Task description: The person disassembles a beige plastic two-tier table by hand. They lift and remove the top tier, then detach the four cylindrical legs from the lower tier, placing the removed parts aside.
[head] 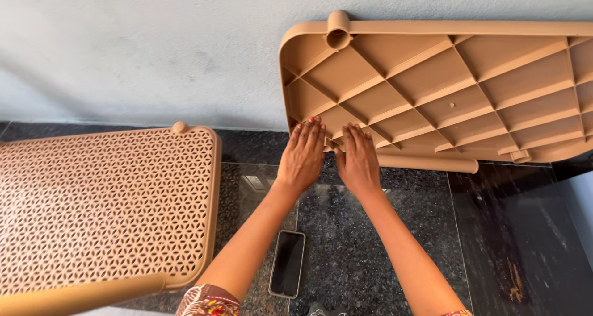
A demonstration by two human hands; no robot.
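Both hands, left (pixel 302 155) and right (pixel 358 160), lie flat and open on the ribbed panel (pixel 445 87), holding nothing. The panel leans on the wall (pixel 154 50), its lower edge on the floor (pixel 346 254). That edge could slip on the polished stone, dropping the panel toward the phone (pixel 288 263).

Matt tan plastic ribbed panel (pixel 445 94), perforated plastic shelf (pixel 105 205), glossy speckled stone floor (pixel 352 248), glossy black phone (pixel 288 263)
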